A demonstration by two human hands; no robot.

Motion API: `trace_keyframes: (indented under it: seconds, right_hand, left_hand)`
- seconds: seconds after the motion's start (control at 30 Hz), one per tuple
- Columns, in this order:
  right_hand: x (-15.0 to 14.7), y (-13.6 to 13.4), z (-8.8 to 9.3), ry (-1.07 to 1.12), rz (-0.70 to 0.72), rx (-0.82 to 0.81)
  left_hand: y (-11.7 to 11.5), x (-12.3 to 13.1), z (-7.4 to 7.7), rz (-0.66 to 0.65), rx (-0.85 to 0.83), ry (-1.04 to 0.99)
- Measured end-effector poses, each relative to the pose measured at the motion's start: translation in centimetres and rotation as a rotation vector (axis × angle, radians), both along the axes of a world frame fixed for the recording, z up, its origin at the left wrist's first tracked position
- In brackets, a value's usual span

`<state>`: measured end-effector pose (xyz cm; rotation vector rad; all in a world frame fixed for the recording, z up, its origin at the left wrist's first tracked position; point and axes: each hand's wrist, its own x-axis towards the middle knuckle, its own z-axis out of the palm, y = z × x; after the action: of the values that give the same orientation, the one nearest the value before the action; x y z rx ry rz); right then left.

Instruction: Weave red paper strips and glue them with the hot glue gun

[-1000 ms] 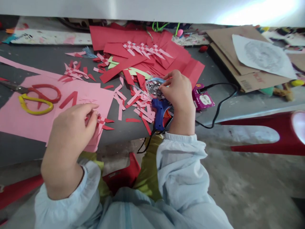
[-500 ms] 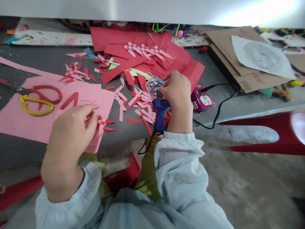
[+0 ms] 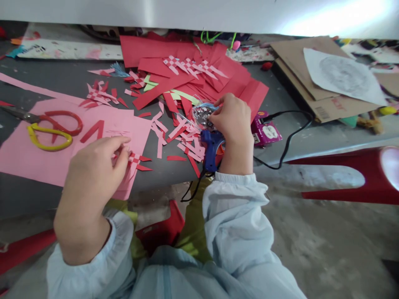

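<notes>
My left hand (image 3: 95, 176) has thumb and forefinger closed on a red-and-pink woven paper fish (image 3: 136, 159), whose pointed strips stick out to the right. Pink paper sheets (image 3: 40, 164) lie under that hand. Over a clear plastic bag of small googly eyes (image 3: 202, 115), my right hand (image 3: 232, 118) dips with fingertips pinched together. Whatever those fingers hold is hidden. Just below the bag lies a blue glue gun (image 3: 211, 150), partly covered by my right wrist. Red-and-yellow-handled scissors (image 3: 51, 143) rest on the pink paper at left.
Paper scraps (image 3: 190, 143) litter the table around the bag. Red paper sheets (image 3: 134, 50) carry several woven fish (image 3: 187, 66) at the back. A purple box (image 3: 266, 129) with a black cable (image 3: 288, 143) stands right. Cardboard (image 3: 330, 109) is beyond; a red stool (image 3: 374, 172) stands near the edge.
</notes>
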<state>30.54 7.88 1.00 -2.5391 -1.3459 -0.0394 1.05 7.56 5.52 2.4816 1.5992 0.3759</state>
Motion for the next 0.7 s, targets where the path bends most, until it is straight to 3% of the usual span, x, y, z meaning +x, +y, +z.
trace_keyframes:
  seconds: [0.4,0.7]
  right_hand:
    - [0.1,-0.4,0.4,0.034,0.073,0.078]
    - [-0.4,-2.4,2.9,0.219,0.15,0.228]
  left_hand:
    - [-0.1,0.2,0.4,-0.002,-0.043,0.022]
    - [-0.5,0.1,0.6,-0.002,-0.027,-0.025]
